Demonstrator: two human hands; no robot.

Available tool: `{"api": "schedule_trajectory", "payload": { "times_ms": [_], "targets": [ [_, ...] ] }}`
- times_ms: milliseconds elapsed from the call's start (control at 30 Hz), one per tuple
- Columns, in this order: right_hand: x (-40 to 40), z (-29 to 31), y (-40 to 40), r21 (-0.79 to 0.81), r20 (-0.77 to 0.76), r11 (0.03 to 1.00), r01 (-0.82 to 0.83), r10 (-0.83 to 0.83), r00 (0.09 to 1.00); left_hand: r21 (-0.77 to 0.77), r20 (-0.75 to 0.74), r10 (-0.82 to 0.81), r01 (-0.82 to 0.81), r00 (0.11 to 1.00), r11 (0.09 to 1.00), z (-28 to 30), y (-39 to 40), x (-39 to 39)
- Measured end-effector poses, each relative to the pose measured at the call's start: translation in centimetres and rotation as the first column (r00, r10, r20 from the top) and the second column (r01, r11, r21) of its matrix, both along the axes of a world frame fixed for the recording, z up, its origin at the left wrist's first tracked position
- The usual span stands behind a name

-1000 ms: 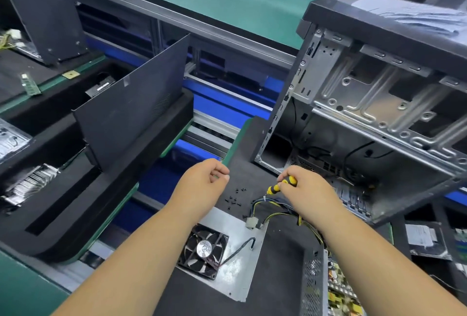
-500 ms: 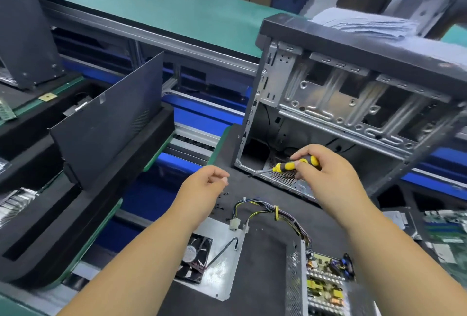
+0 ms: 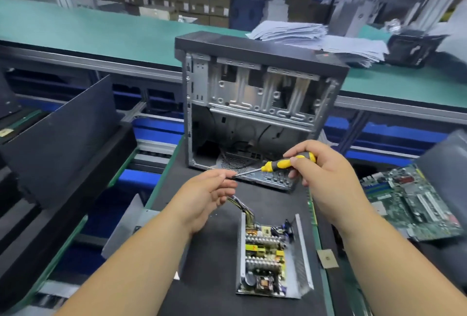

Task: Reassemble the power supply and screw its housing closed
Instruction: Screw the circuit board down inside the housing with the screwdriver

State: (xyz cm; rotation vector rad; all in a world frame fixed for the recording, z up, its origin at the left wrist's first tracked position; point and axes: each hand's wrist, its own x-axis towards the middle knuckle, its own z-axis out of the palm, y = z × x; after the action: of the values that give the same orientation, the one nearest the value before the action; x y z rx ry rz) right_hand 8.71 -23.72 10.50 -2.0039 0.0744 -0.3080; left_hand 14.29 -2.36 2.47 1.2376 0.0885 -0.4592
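The open power supply (image 3: 265, 255) lies on the black mat near me, its circuit board bare inside the metal tray. Its wire bundle (image 3: 242, 205) runs up behind my left hand. The grey cover plate (image 3: 126, 224) lies to the left, mostly hidden by my left arm. My right hand (image 3: 321, 176) grips the yellow-and-black screwdriver (image 3: 285, 162), shaft pointing left. My left hand (image 3: 204, 194) pinches its fingertips at the screwdriver's tip; whatever sits between them is too small to make out.
An empty computer case (image 3: 252, 103) stands open just behind my hands. A motherboard (image 3: 414, 202) lies at the right. Black foam trays (image 3: 50, 154) fill the left. A paper stack (image 3: 316, 37) rests on the green bench behind.
My view has swung right and up. My right hand has lifted the screwdriver above the mat, and my left hand has risen from the mat to meet its tip.
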Motion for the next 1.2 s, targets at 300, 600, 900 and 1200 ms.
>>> {"api": "schedule_trajectory", "payload": {
  "times_ms": [300,600,900,1200],
  "targets": [
    [-9.0,1.0,-6.4,0.033,0.018,0.998,0.053,-0.054,0.998,0.036,0.020,-0.082,0.082,0.996,0.996,1.3,-6.9,-6.7],
    [-17.7,0.7,-11.4,0.088,0.072,0.990,0.111,-0.118,0.990,-0.079,-0.027,-0.192,0.189,0.981,0.979,1.8,-12.3,-13.9],
    [-23.6,-0.5,-13.3,0.121,0.073,0.986,0.116,-0.125,0.989,-0.173,-0.120,-0.238,0.215,0.964,0.961,1.2,-14.4,-19.5],
    [-25.7,-2.1,-12.8,0.074,0.098,0.996,0.053,-0.060,0.993,0.005,-0.087,-0.202,0.203,0.975,0.979,0.7,-13.8,-21.7]
  ]
}}
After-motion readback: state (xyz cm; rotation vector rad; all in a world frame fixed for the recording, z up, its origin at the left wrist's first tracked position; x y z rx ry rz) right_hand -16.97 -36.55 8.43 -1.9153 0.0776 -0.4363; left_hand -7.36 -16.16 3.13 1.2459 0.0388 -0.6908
